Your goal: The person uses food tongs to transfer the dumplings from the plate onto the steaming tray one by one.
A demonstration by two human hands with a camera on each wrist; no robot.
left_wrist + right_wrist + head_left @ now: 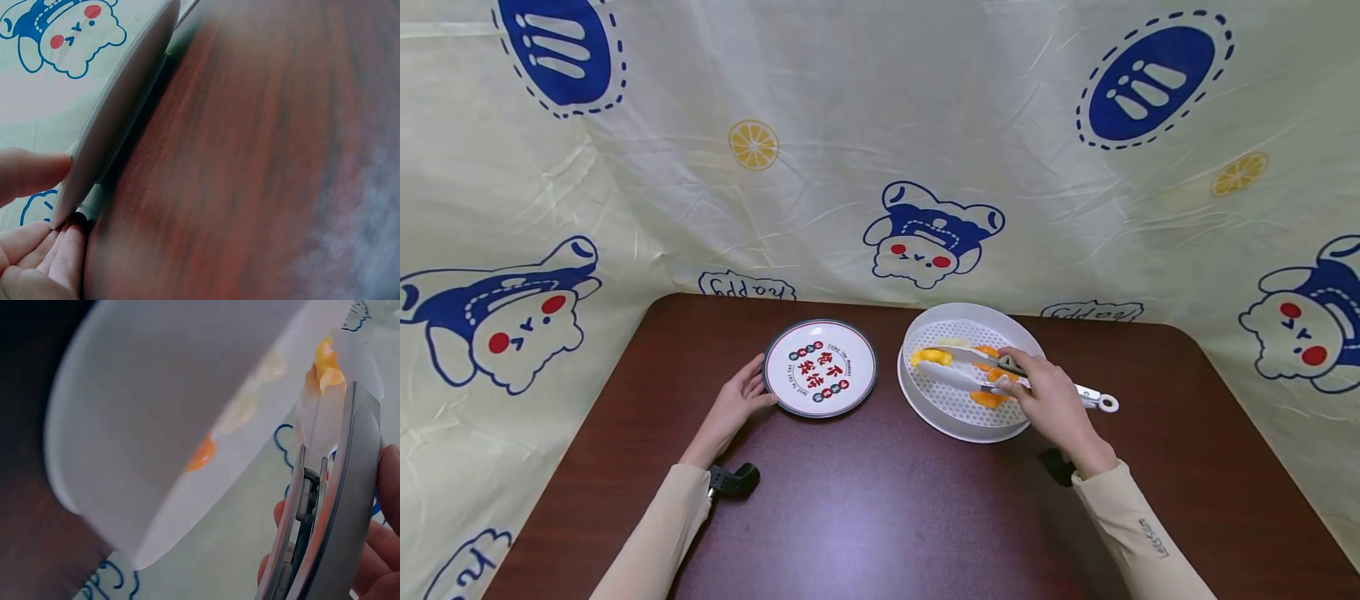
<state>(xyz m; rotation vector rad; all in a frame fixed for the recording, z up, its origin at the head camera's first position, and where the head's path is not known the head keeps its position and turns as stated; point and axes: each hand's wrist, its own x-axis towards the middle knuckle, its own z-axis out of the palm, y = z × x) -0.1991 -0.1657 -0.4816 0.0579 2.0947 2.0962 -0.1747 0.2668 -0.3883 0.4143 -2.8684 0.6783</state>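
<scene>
My left hand [736, 407] grips the left rim of a round white plate [859, 375] with red and green print. In the left wrist view the thumb [37, 173] lies against the rim and the fingers curl at its edge. My right hand [1056, 406] holds metal tongs [951, 377] with pale tips over a round white steamer basket [955, 429]. A soft yellow piece [932, 357] is between the tips, clearer in the right wrist view. Several orange pieces [988, 400] and a pale one lie on the basket's perforated floor, partly hidden by the tongs and hand.
The dark brown wooden table [850, 517] carries the plate and, to its right, the basket. Behind the table hangs a pale cloth [820, 217] with blue bear prints. Black straps with cameras sit at both wrists.
</scene>
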